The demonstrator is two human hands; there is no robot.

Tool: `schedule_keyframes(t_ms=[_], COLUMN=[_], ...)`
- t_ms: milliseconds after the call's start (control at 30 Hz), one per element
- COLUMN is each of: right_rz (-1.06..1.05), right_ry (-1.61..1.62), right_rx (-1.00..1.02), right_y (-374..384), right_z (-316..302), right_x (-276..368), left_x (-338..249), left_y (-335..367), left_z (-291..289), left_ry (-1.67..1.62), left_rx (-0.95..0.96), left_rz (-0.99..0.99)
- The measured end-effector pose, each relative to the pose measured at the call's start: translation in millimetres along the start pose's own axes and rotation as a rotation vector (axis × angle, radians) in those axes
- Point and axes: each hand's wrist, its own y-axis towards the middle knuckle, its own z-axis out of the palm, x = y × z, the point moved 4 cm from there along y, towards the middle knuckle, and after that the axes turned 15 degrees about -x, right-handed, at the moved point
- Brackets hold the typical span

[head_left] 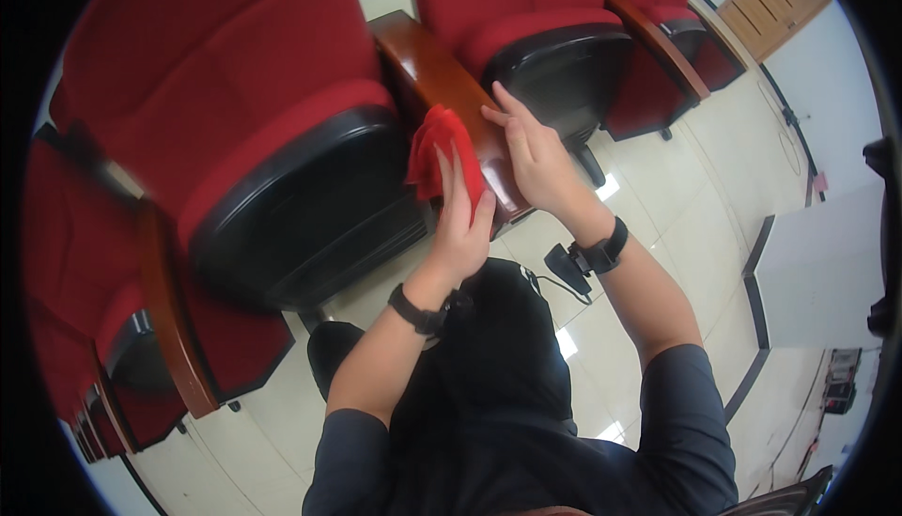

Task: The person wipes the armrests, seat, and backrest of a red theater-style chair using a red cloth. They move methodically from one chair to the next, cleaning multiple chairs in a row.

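Observation:
A red cloth [432, 153] is bunched against the left side of a brown wooden armrest [413, 54], near its front end. My left hand [460, 229] holds the cloth there, its fingers stretched along it and the thumb toward the armrest's glossy front. On the other side of the same armrest, my right hand [543, 161] is open with fingers extended and no object in it. Its fingertips lie at the armrest's right edge. Black bands with small devices circle both wrists.
Folded red seats with black undersides flank the armrest, including a large left seat [310, 206] and a right seat [564, 65]. Further wooden armrests [174, 319] line the row. Pale glossy tiles [648, 234] cover the floor. A white panel [817, 276] stands at right, beyond my right arm.

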Motion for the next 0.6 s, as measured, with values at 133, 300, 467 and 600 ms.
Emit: schedule_keyframes(t_ms=[133,300,467,600], right_rz=[-0.056,-0.068,-0.06,-0.064], right_ry=[-0.122,-0.141,-0.118,-0.127], right_rx=[-0.002,0.006,0.002,-0.014], right_y=[-2,-4,0,-1], right_z=[3,4,3,4], right_x=[3,4,8,8], left_x=[29,98,150,186], left_y=[29,53,19,-27], left_z=[-10,-6,-1,-1], left_ry=[-0.05,-0.414,-0.163,0.01], left_rx=[-0.056,-0.243,-0.195,-0.1], left_rz=[0.062,-0.308,-0.363,-0.411])
